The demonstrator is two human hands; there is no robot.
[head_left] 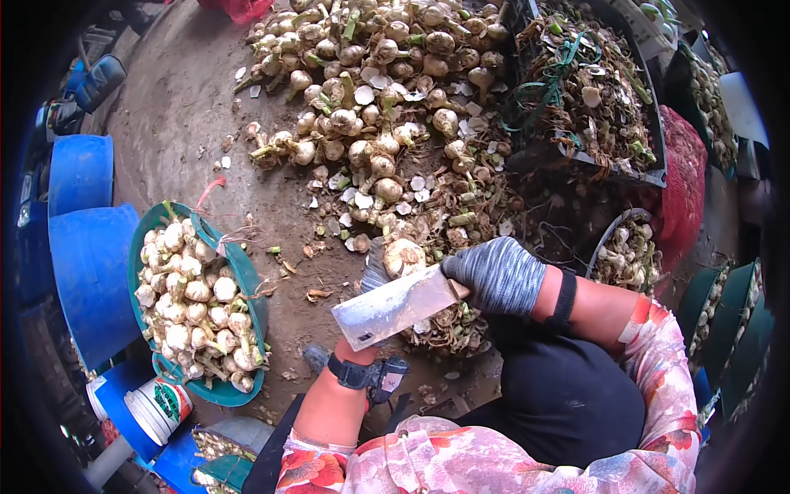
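My right hand point(499, 277), in a grey knitted glove, is closed round the wooden handle of a cleaver point(393, 308). Its broad metal blade points left and lies across the view of my other hand. My left hand point(374, 267), gloved alike, shows only in part behind the blade. It holds a large garlic bulb point(404, 257) just above the blade's upper edge. Below the handle sits a heap of cut stalks and roots point(451, 331). Beyond my hands spreads a big pile of garlic bulbs point(387, 58) with stems, mixed with loose trimmings.
To the left stands a green tub point(257, 306) of trimmed garlic, beside blue barrels point(92, 272) and a white bucket point(156, 409). A dark crate point(656, 175) full of trimmings is at the far right, next to a red mesh sack point(683, 185). A round container point(611, 226) holds more garlic.
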